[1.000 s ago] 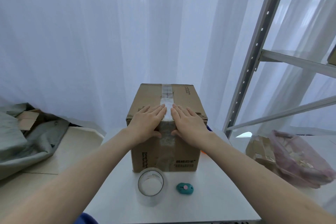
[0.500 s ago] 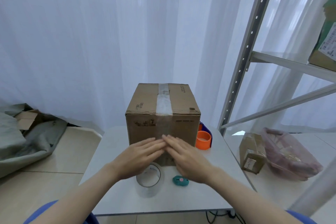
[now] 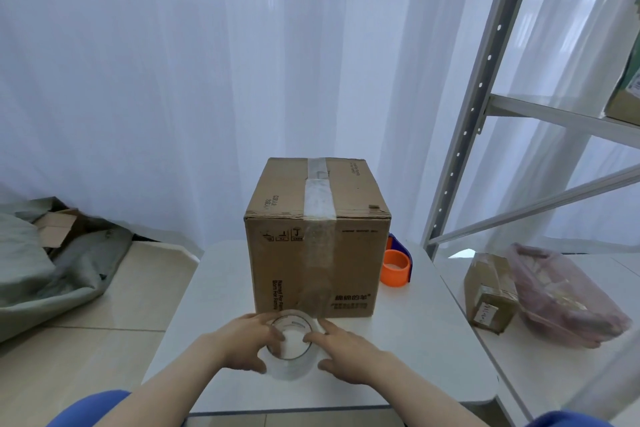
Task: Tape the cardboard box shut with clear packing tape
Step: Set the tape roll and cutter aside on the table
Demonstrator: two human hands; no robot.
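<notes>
Both hands, left hand (image 3: 247, 341) and right hand (image 3: 341, 348), cup the clear tape roll (image 3: 290, 345) near the taped cardboard box (image 3: 317, 239).

Taped cardboard box (image 3: 317, 236) upright behind clear tape roll (image 3: 290, 347).

Hidden behind cardboard box (image 3: 317, 253): rear of orange tape dispenser (image 3: 396, 267) | cut off by right edge: shelf carton (image 3: 627, 94) | covered by left hand (image 3: 247, 345) and right hand (image 3: 341, 350): sides of clear tape roll (image 3: 290, 362) | too small to read: box print, parcel (image 3: 490, 291) label
</notes>
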